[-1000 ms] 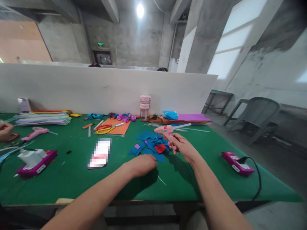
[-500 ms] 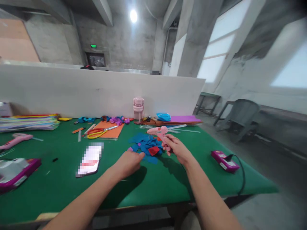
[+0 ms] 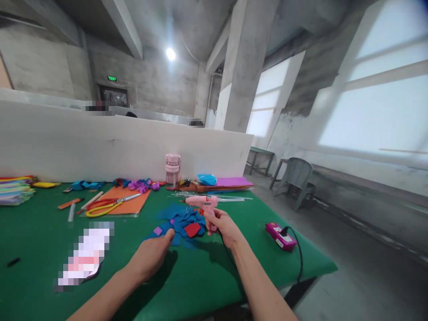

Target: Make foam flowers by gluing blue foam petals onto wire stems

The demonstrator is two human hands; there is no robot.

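Gripping the handle of a pink plastic hot-glue gun (image 3: 203,204), the right hand (image 3: 223,227) had its fingers curled tight around the grip, with the gun held upright just above the green felt-covered table (image 3: 207,276) and its nozzle pointing toward the person's left. A thin black cord ran down from the gun past the right wrist. The left hand (image 3: 152,255) lay palm down on the table, fingers loosely together and stretched forward, its fingertips touching the near edge of a heap of blue cut felt pieces (image 3: 179,219). A red felt piece (image 3: 192,229) sat on that heap, just beside the gun's handle, and a small purple felt square (image 3: 158,231) lay at the heap's left edge, near the left fingertips. Farther left, yellow-handled scissors (image 3: 103,206) rested on an orange sheet (image 3: 129,203). To the right, well apart from the hands, a magenta power strip (image 3: 280,236) lay with a black plug in it
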